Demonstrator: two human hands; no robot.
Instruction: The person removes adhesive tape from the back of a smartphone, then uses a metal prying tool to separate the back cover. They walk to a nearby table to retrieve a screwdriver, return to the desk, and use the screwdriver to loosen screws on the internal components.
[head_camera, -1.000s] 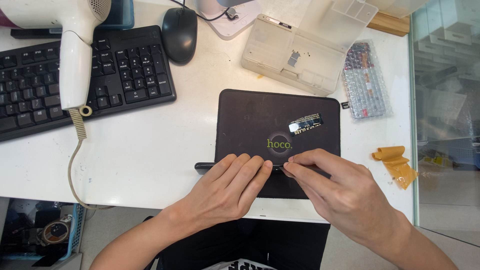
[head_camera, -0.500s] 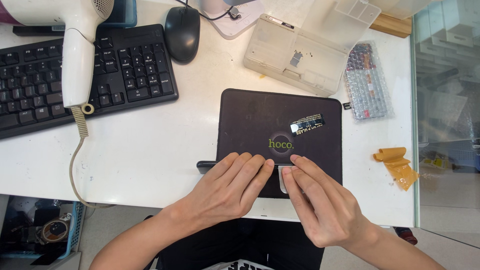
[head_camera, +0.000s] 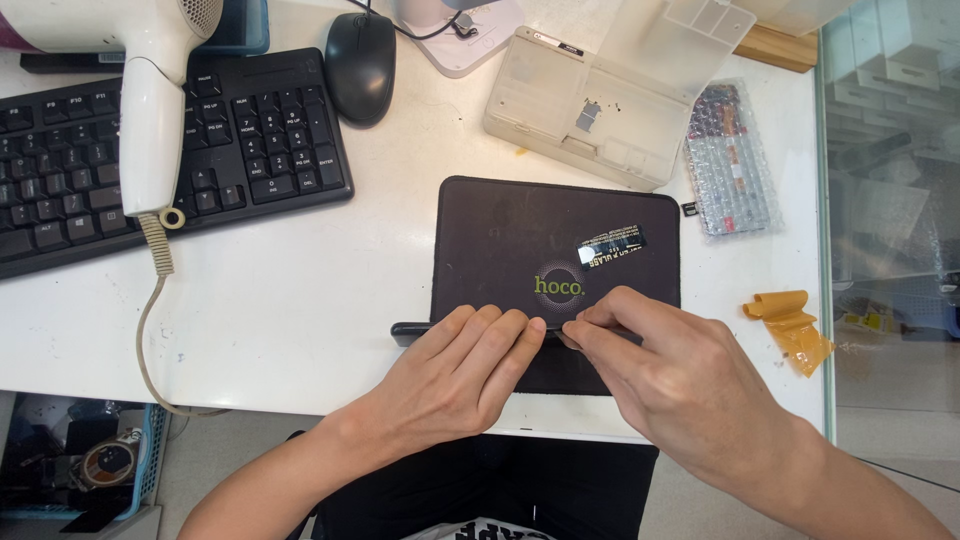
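A thin black flat device (head_camera: 408, 330) lies across the near edge of a dark rectangular mat (head_camera: 500, 230); only its left end shows. My left hand (head_camera: 455, 375) rests flat on it, fingers together, pressing it down. My right hand (head_camera: 680, 385) meets the left at the device's middle, its fingertips pinched together there. Whatever sits between those fingertips is hidden. A small black strip with pale print (head_camera: 612, 245) lies on the mat beyond the hands.
A black keyboard (head_camera: 100, 170), a white hair dryer (head_camera: 150, 110) with coiled cord and a black mouse (head_camera: 360, 65) sit far left. A clear compartment box (head_camera: 610, 110), a bubble-wrapped part (head_camera: 732, 160) and amber tape (head_camera: 790, 325) lie right. The table edge (head_camera: 560, 432) is near.
My right hand has slid up and left, so its fingertips now cover the small pale piece that showed between the hands half a second ago. The left hand has stayed put.
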